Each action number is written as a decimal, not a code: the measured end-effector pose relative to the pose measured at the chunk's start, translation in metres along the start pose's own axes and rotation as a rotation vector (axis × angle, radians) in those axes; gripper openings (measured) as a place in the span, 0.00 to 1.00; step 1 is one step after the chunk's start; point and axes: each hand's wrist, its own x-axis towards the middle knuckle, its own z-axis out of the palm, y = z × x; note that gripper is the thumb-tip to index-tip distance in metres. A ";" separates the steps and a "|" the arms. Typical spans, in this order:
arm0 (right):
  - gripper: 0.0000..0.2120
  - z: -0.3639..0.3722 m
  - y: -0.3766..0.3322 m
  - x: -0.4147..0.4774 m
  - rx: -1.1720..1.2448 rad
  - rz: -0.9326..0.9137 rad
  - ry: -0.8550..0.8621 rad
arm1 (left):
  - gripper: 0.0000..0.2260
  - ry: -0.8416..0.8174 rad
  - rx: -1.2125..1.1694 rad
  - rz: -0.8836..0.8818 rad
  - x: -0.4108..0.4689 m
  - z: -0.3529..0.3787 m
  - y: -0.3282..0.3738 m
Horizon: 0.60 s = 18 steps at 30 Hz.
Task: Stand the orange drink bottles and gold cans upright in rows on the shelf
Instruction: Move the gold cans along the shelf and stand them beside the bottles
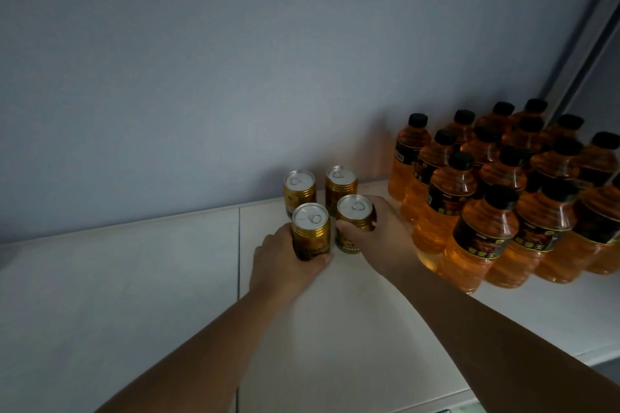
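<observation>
Two gold cans stand upright at the back of the white shelf (134, 278): one on the left (299, 193), one on the right (340, 186). In front of them, my left hand (285, 265) grips a third gold can (310, 228), and my right hand (379, 231) grips a fourth gold can (354, 221). Both held cans stand upright on the shelf, side by side. To the right, several orange drink bottles (483, 231) with black caps stand upright in rows.
A plain grey wall (235, 77) rises behind the shelf. A seam (239, 261) runs front to back through the shelf just left of the cans. A grey upright frame (583, 54) stands at the far right behind the bottles.
</observation>
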 end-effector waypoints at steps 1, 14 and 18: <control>0.24 0.000 0.001 0.000 -0.002 0.001 -0.010 | 0.34 0.002 -0.002 -0.001 0.000 0.000 0.000; 0.22 -0.001 0.003 0.004 -0.016 -0.010 -0.053 | 0.34 0.033 -0.106 -0.004 -0.001 0.000 -0.002; 0.22 -0.002 0.002 0.003 -0.014 -0.013 -0.057 | 0.33 0.028 -0.089 -0.001 -0.001 0.001 -0.003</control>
